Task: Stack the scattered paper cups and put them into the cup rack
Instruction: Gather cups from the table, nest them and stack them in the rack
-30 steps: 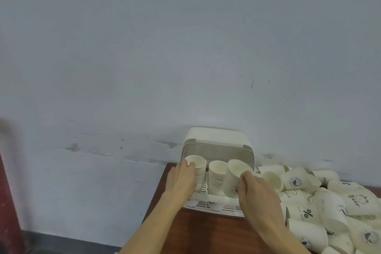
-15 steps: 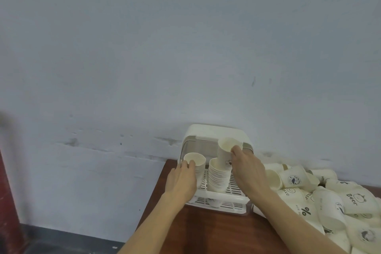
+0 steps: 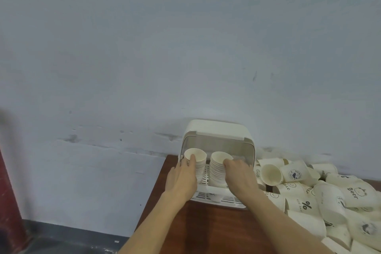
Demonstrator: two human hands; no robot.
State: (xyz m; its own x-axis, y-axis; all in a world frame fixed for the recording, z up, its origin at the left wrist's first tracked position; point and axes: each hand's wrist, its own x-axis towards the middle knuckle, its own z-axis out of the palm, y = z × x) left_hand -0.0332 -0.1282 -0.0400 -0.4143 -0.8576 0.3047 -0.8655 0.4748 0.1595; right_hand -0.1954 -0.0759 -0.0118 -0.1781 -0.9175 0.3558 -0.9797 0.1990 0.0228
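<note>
Paper rims under both sets of fingertips: left hand [image 3: 182, 179] curled against the left stack [image 3: 196, 163], right hand [image 3: 240, 177] pinching the top rim of the right stack [image 3: 218, 168]. Both stacks upright in the cup rack [image 3: 216, 133], tabletop's [image 3: 206, 231] far left corner. Loose cups [image 3: 321, 194] heaped along the right edge.

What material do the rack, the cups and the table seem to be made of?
Rack: likely plastic, smooth matt cream shell, slotted white tray.
Cups: paper, it seems; thin matt walls, rolled rims, printed logos.
Table: wood or wood veneer, reddish-brown with slight sheen; which one is unclear.
</note>
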